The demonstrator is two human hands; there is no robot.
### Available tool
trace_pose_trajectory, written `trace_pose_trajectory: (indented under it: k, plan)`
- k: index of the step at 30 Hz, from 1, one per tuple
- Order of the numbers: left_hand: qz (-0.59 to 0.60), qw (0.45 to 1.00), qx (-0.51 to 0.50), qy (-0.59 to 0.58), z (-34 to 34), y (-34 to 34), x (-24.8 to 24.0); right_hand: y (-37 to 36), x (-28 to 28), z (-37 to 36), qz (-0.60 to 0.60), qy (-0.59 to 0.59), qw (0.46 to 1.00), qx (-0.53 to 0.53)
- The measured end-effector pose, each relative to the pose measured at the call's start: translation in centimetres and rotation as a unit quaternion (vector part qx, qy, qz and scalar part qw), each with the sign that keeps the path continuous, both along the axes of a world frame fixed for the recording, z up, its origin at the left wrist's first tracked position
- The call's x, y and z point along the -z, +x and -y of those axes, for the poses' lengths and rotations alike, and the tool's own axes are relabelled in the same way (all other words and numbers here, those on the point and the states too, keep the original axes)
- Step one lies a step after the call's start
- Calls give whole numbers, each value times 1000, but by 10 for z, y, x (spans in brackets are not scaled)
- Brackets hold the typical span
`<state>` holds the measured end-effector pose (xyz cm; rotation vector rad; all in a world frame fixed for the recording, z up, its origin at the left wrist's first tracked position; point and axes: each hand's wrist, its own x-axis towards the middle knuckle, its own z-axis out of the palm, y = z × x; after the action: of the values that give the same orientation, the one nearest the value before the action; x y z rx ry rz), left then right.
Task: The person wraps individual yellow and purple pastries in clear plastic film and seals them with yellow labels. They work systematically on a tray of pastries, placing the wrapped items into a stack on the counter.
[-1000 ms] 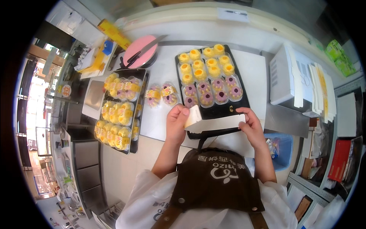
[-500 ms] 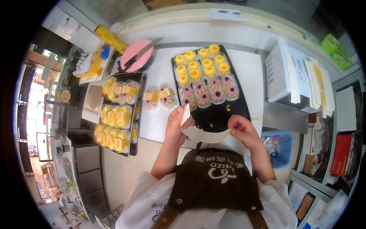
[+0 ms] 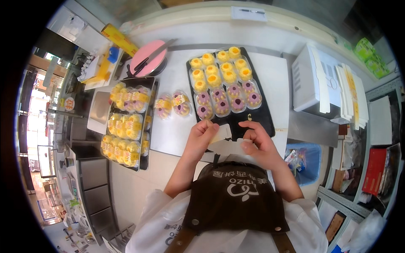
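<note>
My left hand (image 3: 201,138) is closed, thumb against forefinger, on one end of a white paper strip (image 3: 230,148). The strip looks like label backing and sags between my hands, just above my apron. My right hand (image 3: 260,144) pinches its other end, with the forefinger raised and bent. A pale flap of the strip stands up beside my left fingers; whether a label is on it I cannot tell. Just beyond lies a black tray (image 3: 258,119) of clear packs, with yellow cakes (image 3: 212,80) in the far rows and purple-topped cakes (image 3: 220,104) in the near row.
Two labelled packs (image 3: 181,104) sit on the white table left of the tray. Farther left, another tray holds stacked labelled packs (image 3: 126,126). A pink turntable (image 3: 147,55) bears a long knife. At right stand a white box (image 3: 310,80) and a blue bin (image 3: 314,164).
My hands have come slightly closer and rolled inward. The strip between them has bunched up and a flap now stands near my left fingers. The view has shifted slightly.
</note>
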<state>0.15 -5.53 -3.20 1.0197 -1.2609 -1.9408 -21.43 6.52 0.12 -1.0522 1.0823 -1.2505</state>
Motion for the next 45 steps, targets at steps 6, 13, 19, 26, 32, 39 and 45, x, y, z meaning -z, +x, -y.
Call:
trace_pose_trajectory:
  k: [6,13,19,26,32,39,45]
  plan:
    - [119,984,15,-128,-11,-11,-16,17,-13,-2,-195,14,981,12]
    - [178,963,13,-203,-17,-14,-23,20,-10,0,-287,-34,956,42]
    - [189,959,82,-197,-18,-15,-25,20,-7,-2,-294,-12,955,38]
    - [209,951,185,-130,-13,-9,-28,20,-5,-1,-298,15,954,20]
    - [185,961,174,-109,-11,-9,-33,19,9,0,-241,-13,967,79]
    - [97,988,-4,-123,-11,-5,-27,-2,28,-3,-215,52,966,133]
    - [83,984,1,-158,-20,-9,-23,17,31,-1,99,67,992,39]
